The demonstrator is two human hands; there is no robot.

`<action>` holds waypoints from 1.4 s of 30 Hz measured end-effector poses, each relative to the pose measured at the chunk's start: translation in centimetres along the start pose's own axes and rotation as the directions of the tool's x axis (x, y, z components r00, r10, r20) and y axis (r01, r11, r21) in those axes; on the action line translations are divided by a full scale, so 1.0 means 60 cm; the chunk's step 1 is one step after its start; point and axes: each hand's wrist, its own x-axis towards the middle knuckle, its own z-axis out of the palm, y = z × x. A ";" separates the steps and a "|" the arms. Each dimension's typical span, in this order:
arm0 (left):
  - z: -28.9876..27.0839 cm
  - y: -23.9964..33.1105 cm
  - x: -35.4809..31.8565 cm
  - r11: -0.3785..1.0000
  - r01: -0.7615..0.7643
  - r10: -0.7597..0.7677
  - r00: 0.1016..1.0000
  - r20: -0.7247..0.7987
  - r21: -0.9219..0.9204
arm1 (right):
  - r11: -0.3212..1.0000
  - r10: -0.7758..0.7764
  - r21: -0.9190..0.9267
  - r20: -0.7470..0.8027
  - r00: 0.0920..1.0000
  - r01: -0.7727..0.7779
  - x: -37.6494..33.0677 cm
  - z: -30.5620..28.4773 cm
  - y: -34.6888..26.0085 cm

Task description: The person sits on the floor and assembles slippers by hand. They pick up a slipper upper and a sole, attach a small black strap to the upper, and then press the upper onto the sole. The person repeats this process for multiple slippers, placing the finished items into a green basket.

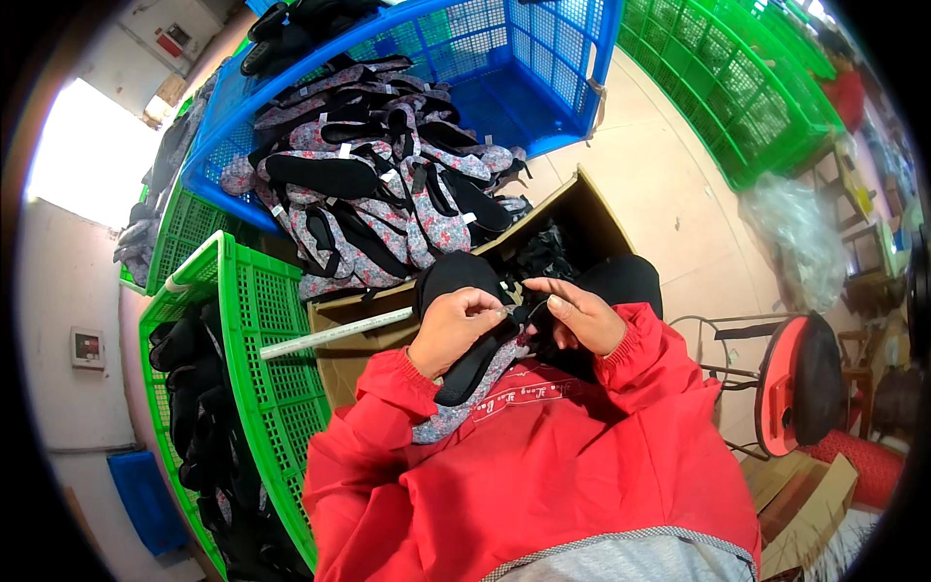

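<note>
A padded shoulder strap (472, 367), black on one face and grey-pink floral on the other, lies across my lap. My left hand (451, 328) is closed, its thumb and fingers pinching the strap's upper end. Close beside it, my right hand (588, 320) bends its thumb and fingers around a thin black strip at the same end. The small part between my fingertips is too dark to make out. Just beyond my knees, an open cardboard box (606, 202) holds black pieces (545, 254); their kind is unclear.
A blue crate (606, 58) ahead is heaped with floral straps (441, 218), some spilling over its near side. Green crates (276, 344) with black items stand at left, another green crate (737, 107) at far right. A whitish rod (335, 333) sticks out left; a round red-black stool (800, 383) stands right.
</note>
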 end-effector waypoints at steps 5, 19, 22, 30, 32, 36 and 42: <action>-0.001 0.007 0.019 0.990 0.011 -0.020 0.997 0.068 0.142 | 0.972 -0.137 -0.189 0.027 0.990 0.140 0.003 -0.016 0.038; 0.014 -0.003 0.033 0.920 0.195 -0.192 0.980 0.041 -0.339 | 0.986 -0.106 -0.124 0.045 0.993 0.111 0.006 -0.014 0.050; 0.003 -0.012 0.032 0.957 0.179 -0.160 0.982 0.101 -0.227 | 0.987 -0.076 -0.137 0.072 0.994 0.086 0.005 -0.010 0.040; -0.002 -0.012 0.025 0.985 0.130 -0.113 0.983 0.141 -0.113 | 0.985 -0.063 -0.149 0.151 0.986 0.086 0.014 -0.023 0.042; -0.001 -0.012 0.025 0.999 0.041 -0.038 0.993 0.109 -0.025 | 0.988 -0.063 -0.128 0.160 0.985 0.084 0.017 -0.023 0.037; -0.001 0.001 0.012 0.958 -0.193 0.189 0.981 0.039 0.214 | 0.993 -0.050 -0.100 0.149 0.988 0.065 0.015 -0.020 0.022; 0.010 0.004 -0.034 0.839 -0.333 0.400 0.913 -0.073 0.430 | 0.998 0.035 0.041 0.166 0.986 -0.043 0.000 -0.008 0.023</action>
